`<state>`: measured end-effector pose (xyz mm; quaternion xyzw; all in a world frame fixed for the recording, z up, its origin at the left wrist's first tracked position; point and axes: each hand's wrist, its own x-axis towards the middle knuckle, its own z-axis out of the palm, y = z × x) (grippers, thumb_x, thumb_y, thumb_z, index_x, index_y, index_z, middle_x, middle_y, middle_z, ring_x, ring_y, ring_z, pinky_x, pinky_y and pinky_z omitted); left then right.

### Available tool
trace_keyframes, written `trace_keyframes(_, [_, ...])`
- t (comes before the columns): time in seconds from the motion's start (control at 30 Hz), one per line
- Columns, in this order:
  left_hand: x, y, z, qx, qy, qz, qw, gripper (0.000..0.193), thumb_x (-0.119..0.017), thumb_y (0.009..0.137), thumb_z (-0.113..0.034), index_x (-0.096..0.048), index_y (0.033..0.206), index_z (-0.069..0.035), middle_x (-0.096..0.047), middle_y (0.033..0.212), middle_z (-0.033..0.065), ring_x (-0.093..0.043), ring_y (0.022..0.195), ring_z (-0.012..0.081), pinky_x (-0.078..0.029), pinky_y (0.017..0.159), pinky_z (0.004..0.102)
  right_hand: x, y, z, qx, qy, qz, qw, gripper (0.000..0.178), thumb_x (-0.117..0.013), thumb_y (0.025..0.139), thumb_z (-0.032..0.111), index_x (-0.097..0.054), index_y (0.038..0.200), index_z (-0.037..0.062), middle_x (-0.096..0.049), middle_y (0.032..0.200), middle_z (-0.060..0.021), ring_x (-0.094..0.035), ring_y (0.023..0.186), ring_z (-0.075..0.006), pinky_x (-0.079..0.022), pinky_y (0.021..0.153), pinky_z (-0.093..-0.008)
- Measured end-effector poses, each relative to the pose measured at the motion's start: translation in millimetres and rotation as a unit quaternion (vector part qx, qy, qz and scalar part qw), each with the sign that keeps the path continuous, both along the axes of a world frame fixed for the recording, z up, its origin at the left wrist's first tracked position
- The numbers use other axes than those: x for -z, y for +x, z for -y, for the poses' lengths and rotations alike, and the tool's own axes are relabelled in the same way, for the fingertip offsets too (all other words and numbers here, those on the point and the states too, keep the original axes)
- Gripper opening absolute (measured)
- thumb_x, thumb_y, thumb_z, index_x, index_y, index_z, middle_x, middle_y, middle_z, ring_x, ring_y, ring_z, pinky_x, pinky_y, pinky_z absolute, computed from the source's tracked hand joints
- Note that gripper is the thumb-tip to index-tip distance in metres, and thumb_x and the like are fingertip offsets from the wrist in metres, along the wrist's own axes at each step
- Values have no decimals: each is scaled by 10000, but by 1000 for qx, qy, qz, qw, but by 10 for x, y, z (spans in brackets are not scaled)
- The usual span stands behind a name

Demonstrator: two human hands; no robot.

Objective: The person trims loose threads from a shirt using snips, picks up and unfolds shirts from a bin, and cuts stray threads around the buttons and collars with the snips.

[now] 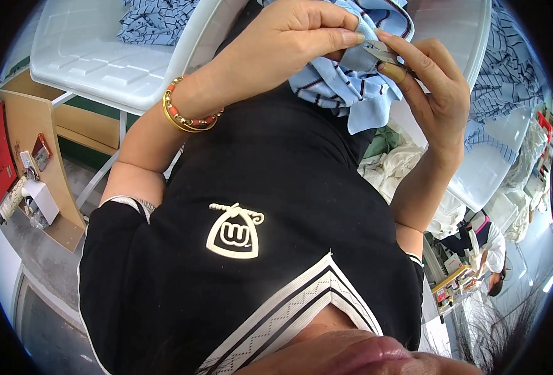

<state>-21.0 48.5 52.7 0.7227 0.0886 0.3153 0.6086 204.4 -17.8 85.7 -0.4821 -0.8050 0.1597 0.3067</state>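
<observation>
A light blue knit garment with dark stripes hangs bunched in front of my body. Thumb and index finger of my left hand pinch its edge, with a bracelet and gold bangle on that wrist. In my right hand is a small pair of thread snips, their blades right beside the pinched fabric. A yellowish cover sits on the right thumb. Whether the blades touch the cloth, I cannot tell.
To the left, a white plastic tray holds blue striped pieces. More striped garments heap at the right by another white tray. White cloth bunches below. A wooden desk stands left; a person works far right.
</observation>
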Motion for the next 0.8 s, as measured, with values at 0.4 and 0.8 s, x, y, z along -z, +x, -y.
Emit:
trace_keyframes(0.4, [77, 51, 320, -19, -490, 3, 872, 344, -499, 994, -239, -544, 1218, 19, -649, 1111, 96, -656, 995, 180, -508, 918, 328, 18, -1, 33, -5, -65, -49, 997, 307, -730, 768, 65, -720, 1072, 108, -492, 699, -22, -486, 604, -117, -386, 530, -263])
trace_keyframes(0.8, [276, 96, 418, -77, -419, -6, 905, 341, -508, 994, -203, -519, 1291, -34, -641, 1117, 38, -647, 966, 104, -521, 882, 282, 156, -55, -50, 34, -88, -54, 994, 311, -733, 778, 90, -705, 1088, 91, -515, 726, -35, -508, 633, -130, -413, 563, -268])
